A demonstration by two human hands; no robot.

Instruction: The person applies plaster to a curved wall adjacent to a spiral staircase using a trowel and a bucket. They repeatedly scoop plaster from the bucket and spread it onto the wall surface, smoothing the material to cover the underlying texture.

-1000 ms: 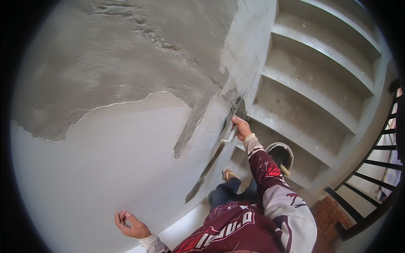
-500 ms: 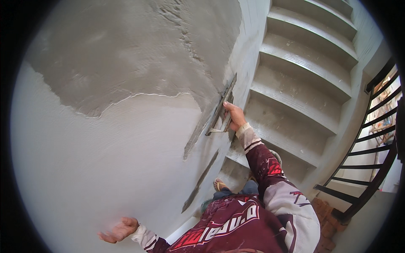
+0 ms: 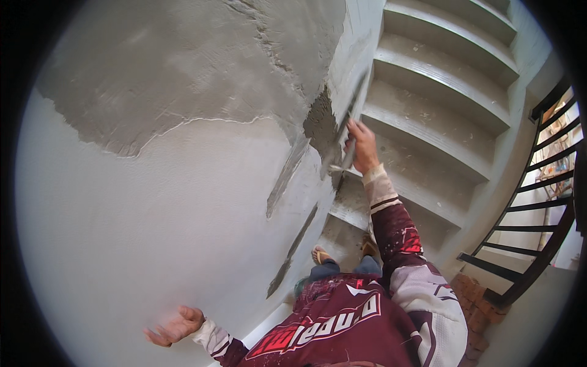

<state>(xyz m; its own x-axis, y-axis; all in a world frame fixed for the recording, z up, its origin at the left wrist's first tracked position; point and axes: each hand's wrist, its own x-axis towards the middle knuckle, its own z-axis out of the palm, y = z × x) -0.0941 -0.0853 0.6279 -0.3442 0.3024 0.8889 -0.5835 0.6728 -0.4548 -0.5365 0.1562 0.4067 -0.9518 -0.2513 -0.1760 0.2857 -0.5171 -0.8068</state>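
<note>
My right hand (image 3: 363,147) is closed round the handle of a plastering trowel (image 3: 346,131), whose long blade is a little blurred. It is held beside the wall near the stairs. A patch of darker grey plaster (image 3: 320,125) shows on the wall just left of the blade. Above and left spreads a broad area of grey plaster (image 3: 183,67) with a ragged lower edge over the pale wall (image 3: 183,214). At the lower left, my left hand (image 3: 177,326) has its fingers apart against or close to the pale wall and holds nothing; whether it touches cannot be made out.
Concrete stairs (image 3: 428,131) rise along the wall on the right, with scattered crumbs on the treads. A dark railing (image 3: 529,248) stands at the far right, above reddish bricks (image 3: 474,312). My sandalled feet (image 3: 319,254) are on a lower step.
My right hand has moved the trowel right and slightly up, away from the plaster edge. The darker patch it covered now shows. My left hand has barely moved.
</note>
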